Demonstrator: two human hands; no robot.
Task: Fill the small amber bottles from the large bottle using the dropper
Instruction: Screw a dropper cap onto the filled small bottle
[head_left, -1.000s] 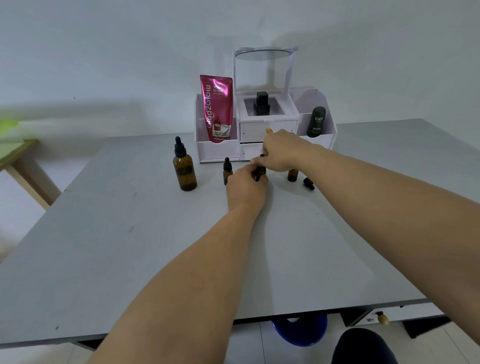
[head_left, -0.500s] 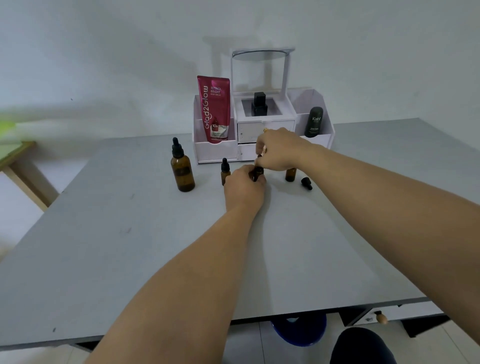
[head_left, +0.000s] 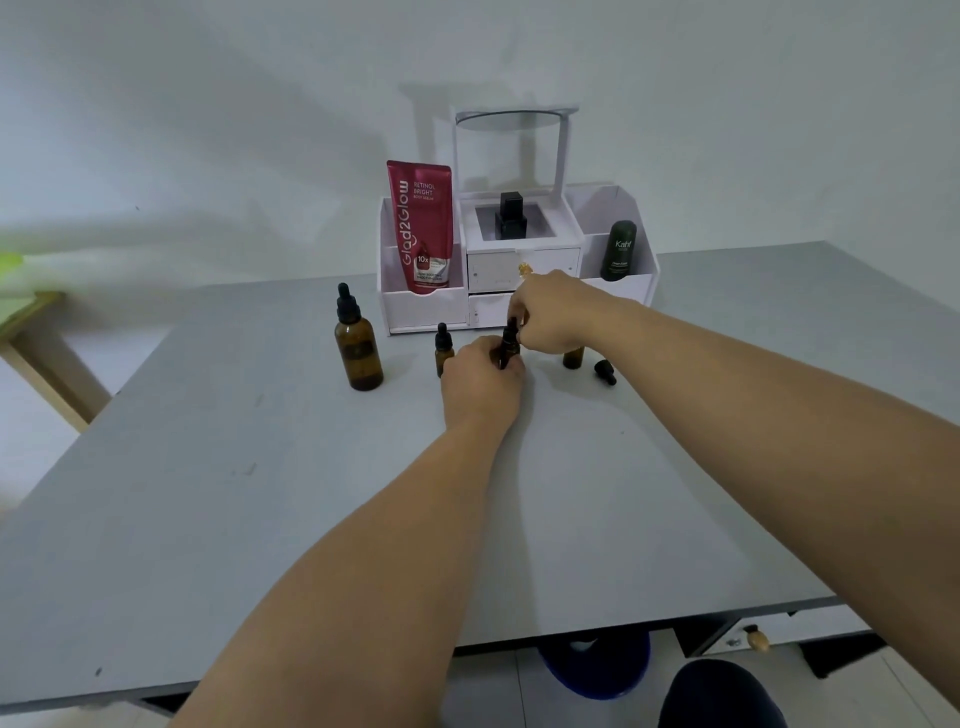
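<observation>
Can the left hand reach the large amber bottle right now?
Probably yes. The large bottle stands left of the left hand, only a capped small bottle near the path. But the hand grips a second small bottle and must let go first.

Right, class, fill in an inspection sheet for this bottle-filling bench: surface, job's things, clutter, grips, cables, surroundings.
Surface: grey table, faint scuffs.
Job's things: large amber bottle, capped, at left; capped small bottle; held small bottle; third small bottle, top hidden; loose dropper cap lying beside it.
Clutter: white organiser holding red pouch, black bottle, dark green bottle.
Grips: left hand grips the held small bottle's body; right hand pinches its top.
Cables: nothing seen.
Surroundings: white wall; wooden table at left.
</observation>
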